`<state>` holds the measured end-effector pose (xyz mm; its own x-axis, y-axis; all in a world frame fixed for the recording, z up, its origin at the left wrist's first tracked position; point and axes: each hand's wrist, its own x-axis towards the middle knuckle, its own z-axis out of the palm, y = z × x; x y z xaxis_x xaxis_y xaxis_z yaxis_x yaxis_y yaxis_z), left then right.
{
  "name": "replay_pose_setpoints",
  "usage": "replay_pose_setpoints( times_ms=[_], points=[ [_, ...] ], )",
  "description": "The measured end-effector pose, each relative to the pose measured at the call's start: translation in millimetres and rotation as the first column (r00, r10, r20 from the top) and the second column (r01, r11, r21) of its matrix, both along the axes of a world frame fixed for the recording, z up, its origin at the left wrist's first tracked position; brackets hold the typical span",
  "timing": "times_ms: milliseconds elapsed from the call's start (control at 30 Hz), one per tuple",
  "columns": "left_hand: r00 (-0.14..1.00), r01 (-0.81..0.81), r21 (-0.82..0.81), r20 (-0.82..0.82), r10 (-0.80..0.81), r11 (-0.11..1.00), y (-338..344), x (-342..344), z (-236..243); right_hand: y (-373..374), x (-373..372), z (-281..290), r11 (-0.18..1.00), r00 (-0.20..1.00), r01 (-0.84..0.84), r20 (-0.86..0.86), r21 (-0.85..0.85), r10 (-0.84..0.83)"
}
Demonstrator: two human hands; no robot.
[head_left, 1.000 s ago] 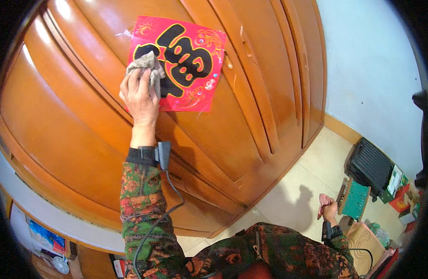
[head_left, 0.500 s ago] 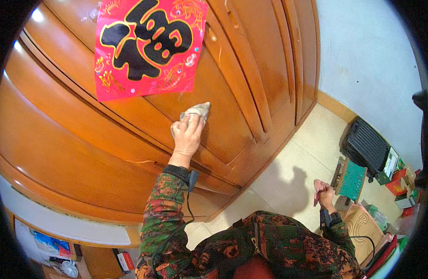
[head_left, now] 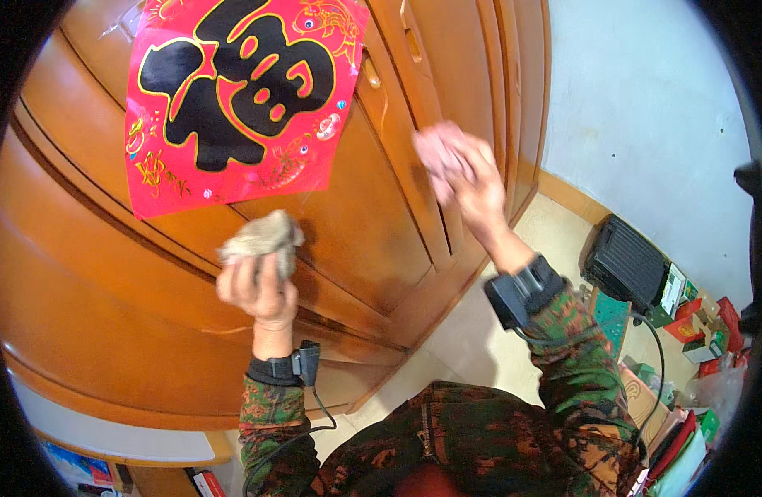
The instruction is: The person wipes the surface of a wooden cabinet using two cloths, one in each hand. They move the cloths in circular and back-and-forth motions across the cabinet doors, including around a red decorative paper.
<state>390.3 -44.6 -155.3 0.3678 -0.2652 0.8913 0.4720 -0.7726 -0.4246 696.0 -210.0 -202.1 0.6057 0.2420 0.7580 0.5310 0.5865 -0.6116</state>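
Note:
My left hand [head_left: 261,291] is closed on a crumpled greyish-beige cloth [head_left: 263,238], held in front of the varnished wooden wardrobe [head_left: 360,236], below the red poster. A pink cloth [head_left: 446,157] is gripped in my right hand [head_left: 479,195], raised near the wardrobe's door edges and handle slots. Motion smears both cloths a little, and I cannot tell whether either touches the wood. The red poster [head_left: 186,189] carries a large black gold-edged character and fish drawings, and is fixed to the wardrobe.
At the right, a black ribbed suitcase [head_left: 628,263] stands by the pale wall [head_left: 646,108]. Near it are a low green-topped stool [head_left: 610,319], red boxes [head_left: 687,321] and piled bags. A white ledge [head_left: 116,431] runs along the lower left.
My right hand has risen from low at my right side up to the wardrobe with the pink cloth. My left hand has shifted left and slightly down, still holding its cloth.

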Motion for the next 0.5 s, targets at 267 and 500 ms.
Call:
replay_pose_setpoints(
  times_ms=[267,500],
  points=[
    [0.993,-0.117,0.043,0.032,0.116,0.992,13.5,10.1,-4.7,114.8,-19.1,16.3,0.755,0.680,0.649,0.376,0.091,-0.630],
    [0.995,-0.079,0.028,-0.066,0.081,0.996,8.5,15.4,-40.8,77.7,-18.7,-126.1,0.991,1.000,0.023,-0.006,-0.131,-0.024]
  ],
)
